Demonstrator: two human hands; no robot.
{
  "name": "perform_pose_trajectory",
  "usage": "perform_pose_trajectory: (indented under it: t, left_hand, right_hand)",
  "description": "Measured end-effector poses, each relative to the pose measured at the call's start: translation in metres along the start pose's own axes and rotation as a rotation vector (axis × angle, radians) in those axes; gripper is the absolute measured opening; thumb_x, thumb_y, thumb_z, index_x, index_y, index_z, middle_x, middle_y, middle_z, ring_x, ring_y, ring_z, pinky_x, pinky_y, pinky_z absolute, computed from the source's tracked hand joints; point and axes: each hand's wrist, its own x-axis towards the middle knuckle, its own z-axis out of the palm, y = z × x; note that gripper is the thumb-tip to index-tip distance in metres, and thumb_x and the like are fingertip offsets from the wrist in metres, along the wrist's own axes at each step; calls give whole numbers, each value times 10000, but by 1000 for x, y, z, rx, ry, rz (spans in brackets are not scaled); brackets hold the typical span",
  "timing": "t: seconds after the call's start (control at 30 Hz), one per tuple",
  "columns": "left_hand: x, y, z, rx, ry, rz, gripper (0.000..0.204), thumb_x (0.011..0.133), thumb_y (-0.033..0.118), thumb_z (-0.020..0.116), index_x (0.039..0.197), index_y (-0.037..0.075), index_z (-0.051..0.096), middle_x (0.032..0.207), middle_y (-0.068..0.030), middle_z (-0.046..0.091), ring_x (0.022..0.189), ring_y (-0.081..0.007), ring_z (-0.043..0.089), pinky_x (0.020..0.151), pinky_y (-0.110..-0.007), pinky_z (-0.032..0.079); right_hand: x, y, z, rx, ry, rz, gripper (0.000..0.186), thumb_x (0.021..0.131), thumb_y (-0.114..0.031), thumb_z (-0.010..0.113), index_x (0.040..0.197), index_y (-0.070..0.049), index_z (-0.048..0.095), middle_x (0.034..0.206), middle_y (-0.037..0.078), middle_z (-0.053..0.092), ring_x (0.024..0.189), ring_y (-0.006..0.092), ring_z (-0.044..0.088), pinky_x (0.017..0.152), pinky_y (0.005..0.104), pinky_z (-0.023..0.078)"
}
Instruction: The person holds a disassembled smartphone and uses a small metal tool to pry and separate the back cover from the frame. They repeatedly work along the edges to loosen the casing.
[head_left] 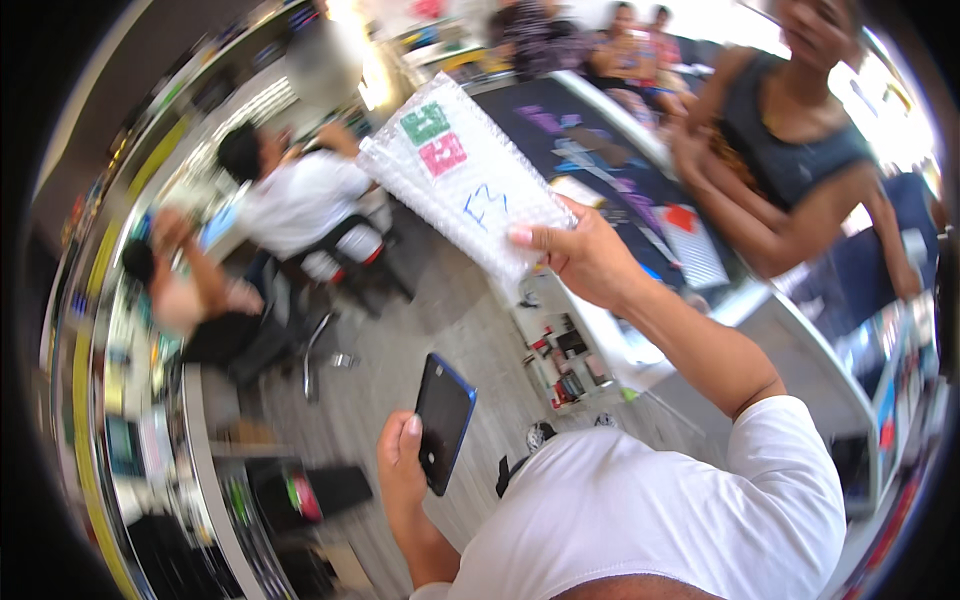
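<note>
My left hand [402,458] is closed around the edge of a smartphone [446,425] with a dark face and a blue rim, held upright and tilted. The thumb lies along its near side. My right hand [575,255] reaches out and pinches the lower right corner of a flat bubble-wrap package [470,180], thumb on top. Green and red stickers and blue handwriting mark the package's white face. What lies inside the wrap cannot be made out. Under and beyond the right hand is a counter with a dark top [560,130].
Someone in a dark sleeveless top [800,130] leans at the counter's right side. Two people sit at the left workbench, one in a white shirt [305,200]. Small items fill an open shelf [565,365] below the counter. A black chair seat [310,490] stands lower left.
</note>
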Motion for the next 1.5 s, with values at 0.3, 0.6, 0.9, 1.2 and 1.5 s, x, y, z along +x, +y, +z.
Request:
perform_pose_trajectory:
  t: [0.3, 0.6, 0.9, 1.2, 1.5]
  left_hand:
    - [29, 82, 113, 153, -714, 267, 297, 1091, 302, 586, 994, 25, 632, 824, 51, 551, 757, -39, 445, 691, -223, 384]
    - [-116, 71, 289, 62, -1242, 284, 264, 1114, 270, 578, 1026, 28, 638, 830, 56, 562, 755, -27, 449, 676, -214, 375]
    - [-268, 72, 364, 145, -1289, 278, 290, 1095, 346, 592, 991, 77, 623, 792, 81, 525, 701, -11, 459, 629, -195, 358]
    - [-284, 139, 326, 121, -1294, -46, 292, 1066, 389, 618, 1003, 106, 648, 833, 95, 538, 754, 2, 474, 691, -187, 377]
    - [-228, 134, 273, 88, -1244, -95, 288, 1066, 361, 627, 999, 83, 664, 860, 76, 601, 783, -1, 523, 758, -183, 433]
  right_hand:
    - [-267, -68, -85, 178, 691, -505, 683, 928, -159, 813, 1502, -30, 466, 1362, 98, 642, 1262, 188, 617, 1117, 338, 473]
    - [-569, -70, -153, -65, 1291, -808, 538, 976, -166, 744, 1452, -42, 524, 1267, 87, 691, 1106, 159, 681, 893, 332, 580]
    - [-621, -158, -360, -575, 1596, -394, 380, 948, -257, 743, 1210, -7, 627, 1004, 158, 728, 952, 187, 733, 655, 344, 593]
    - [-643, -209, -509, -250, 1399, -202, 417, 864, -156, 759, 1208, 43, 632, 1071, 145, 712, 883, 246, 732, 686, 295, 641]
    - [-665, -246, -551, -230, 1589, -181, 688, 1000, -444, 707, 1488, 5, 525, 1395, 186, 642, 1130, 270, 702, 860, 295, 594]
